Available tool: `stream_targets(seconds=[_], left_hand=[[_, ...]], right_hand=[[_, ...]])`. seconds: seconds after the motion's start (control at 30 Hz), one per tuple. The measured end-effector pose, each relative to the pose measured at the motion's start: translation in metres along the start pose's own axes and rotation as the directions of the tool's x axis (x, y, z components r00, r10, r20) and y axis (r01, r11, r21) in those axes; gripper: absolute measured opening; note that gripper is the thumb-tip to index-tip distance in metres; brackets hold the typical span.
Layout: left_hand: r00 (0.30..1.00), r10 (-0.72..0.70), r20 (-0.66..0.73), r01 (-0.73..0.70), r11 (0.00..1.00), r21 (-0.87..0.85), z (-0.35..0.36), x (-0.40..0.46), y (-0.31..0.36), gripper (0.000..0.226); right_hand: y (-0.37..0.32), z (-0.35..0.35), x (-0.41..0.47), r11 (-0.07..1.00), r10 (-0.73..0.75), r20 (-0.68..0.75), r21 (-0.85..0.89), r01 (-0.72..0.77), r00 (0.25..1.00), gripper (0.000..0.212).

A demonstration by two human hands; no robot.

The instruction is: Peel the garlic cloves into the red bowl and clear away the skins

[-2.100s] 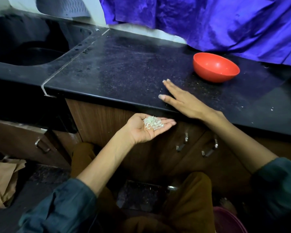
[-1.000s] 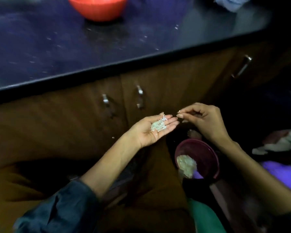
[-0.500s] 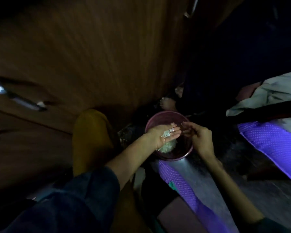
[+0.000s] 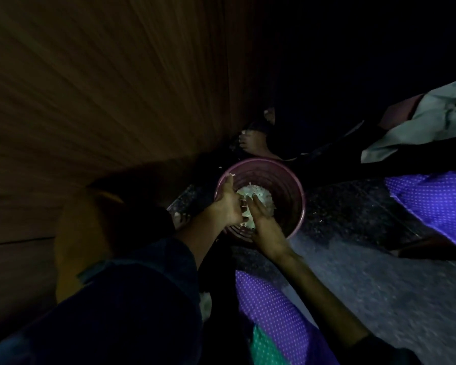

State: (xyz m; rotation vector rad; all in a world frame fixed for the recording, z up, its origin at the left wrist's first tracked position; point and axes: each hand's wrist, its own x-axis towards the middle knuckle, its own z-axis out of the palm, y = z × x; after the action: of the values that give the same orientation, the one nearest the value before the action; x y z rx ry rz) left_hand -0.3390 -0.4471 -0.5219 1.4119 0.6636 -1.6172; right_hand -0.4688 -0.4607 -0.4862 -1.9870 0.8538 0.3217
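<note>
We look down into dim light at a pink bin [image 4: 298, 185] standing on the dark floor [image 4: 379, 280] beside a wooden cabinet front [image 4: 103, 101]. Inside it lies a pale heap of garlic skins [image 4: 258, 197], papery, near weightless and, we judge, prone to cling to skin or drift away. Both hands reach over the bin. Our left hand [image 4: 228, 204] is turned over above the heap, fingers loosely curled; whether skins remain in it we cannot tell. Our right hand [image 4: 261, 217] has straight fingers brushing against the left (likely wiping off clinging flakes). Scooping in a cupped palm suits such scraps better than pinching. The red bowl is out of sight.
</note>
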Motion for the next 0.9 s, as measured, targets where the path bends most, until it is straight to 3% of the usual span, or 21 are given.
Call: stream_targets(seconds=[0.1, 0.2, 0.27, 0.37, 0.4, 0.53, 0.6, 0.7, 0.77, 0.83, 0.9], left_hand=[[0.989, 0.119, -0.086, -0.096, 0.966, 0.240, 0.001, 0.002, 0.000, 0.056], [0.914, 0.385, -0.125, -0.261, 0.797, 0.545, 0.002, 0.006, 0.001, 0.020], [0.841, 0.524, -0.134, -0.303, 0.662, 0.686, 0.000, 0.008, 0.006, 0.012], [0.771, 0.619, -0.150, -0.328, 0.589, 0.739, -0.001, 0.013, 0.011, 0.027], [0.763, 0.628, -0.150, -0.326, 0.575, 0.750, 0.001, 0.012, 0.013, 0.028], [0.831, 0.544, -0.112, -0.331, 0.646, 0.688, 0.009, -0.003, 0.018, 0.025], [0.822, 0.569, -0.040, -0.335, 0.538, 0.774, 0.007, -0.001, 0.015, 0.019], [0.792, 0.610, 0.016, -0.307, 0.376, 0.874, -0.001, 0.006, 0.009, 0.018], [0.774, 0.633, 0.022, -0.302, 0.338, 0.892, -0.002, 0.006, 0.008, 0.019], [0.765, 0.643, 0.046, -0.302, 0.296, 0.906, -0.001, -0.007, 0.009, 0.010], [0.715, 0.693, 0.090, -0.273, 0.159, 0.949, 0.002, -0.015, 0.013, 0.014]], right_hand=[[0.008, -0.008, 0.016, 0.994, 0.086, -0.110, -0.054, -0.093, 0.990, 0.046], [0.015, -0.016, 0.032, 0.964, 0.162, -0.207, -0.174, -0.199, 0.965, 0.014], [0.016, -0.020, 0.039, 0.949, 0.235, -0.231, -0.157, -0.274, 0.944, 0.021], [0.013, -0.022, 0.044, 0.942, 0.265, -0.247, -0.139, -0.305, 0.932, 0.023], [0.014, -0.021, 0.044, 0.949, 0.256, -0.234, -0.124, -0.290, 0.938, 0.014], [0.022, -0.016, 0.043, 0.964, 0.207, -0.234, -0.115, -0.238, 0.950, 0.045], [0.020, -0.015, 0.042, 0.969, 0.178, -0.221, -0.127, -0.210, 0.959, 0.032], [0.024, -0.015, 0.045, 0.973, 0.194, -0.223, -0.078, -0.216, 0.955, 0.038], [0.023, -0.020, 0.042, 0.974, 0.202, -0.239, -0.055, -0.220, 0.950, 0.014], [0.021, -0.026, 0.042, 0.968, 0.225, -0.260, -0.053, -0.247, 0.939, 0.021], [0.018, -0.031, 0.039, 0.963, 0.208, -0.304, -0.105, -0.250, 0.930, 0.028]])
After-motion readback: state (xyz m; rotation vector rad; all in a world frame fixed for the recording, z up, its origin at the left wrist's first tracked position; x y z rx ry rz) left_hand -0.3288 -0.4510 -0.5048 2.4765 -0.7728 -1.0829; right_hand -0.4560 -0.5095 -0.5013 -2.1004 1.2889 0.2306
